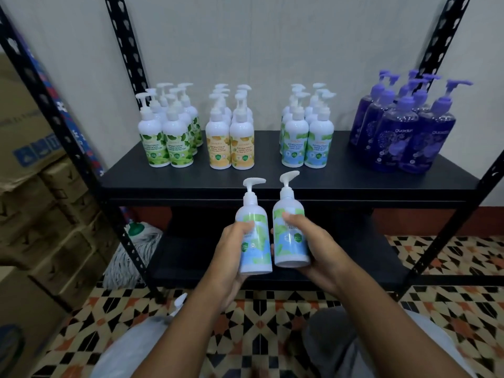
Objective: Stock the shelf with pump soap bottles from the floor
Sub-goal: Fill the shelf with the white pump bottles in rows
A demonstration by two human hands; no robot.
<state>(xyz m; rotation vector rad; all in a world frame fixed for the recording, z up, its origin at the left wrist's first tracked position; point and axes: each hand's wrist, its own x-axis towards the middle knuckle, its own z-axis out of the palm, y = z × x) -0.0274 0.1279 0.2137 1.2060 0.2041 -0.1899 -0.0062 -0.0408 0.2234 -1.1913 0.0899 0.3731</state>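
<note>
Each hand's got a blue-label bottle — left hand [231, 241] clasping the left bottle [255, 241], right hand [313, 241] the right bottle [290, 236] — both nearly upright, pumps up, just before the shelf [272, 181] edge.

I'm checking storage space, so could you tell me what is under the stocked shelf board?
Under the shelf board sits a lower black shelf with a mop head at its left; both hands and their bottles hide its middle.
</note>
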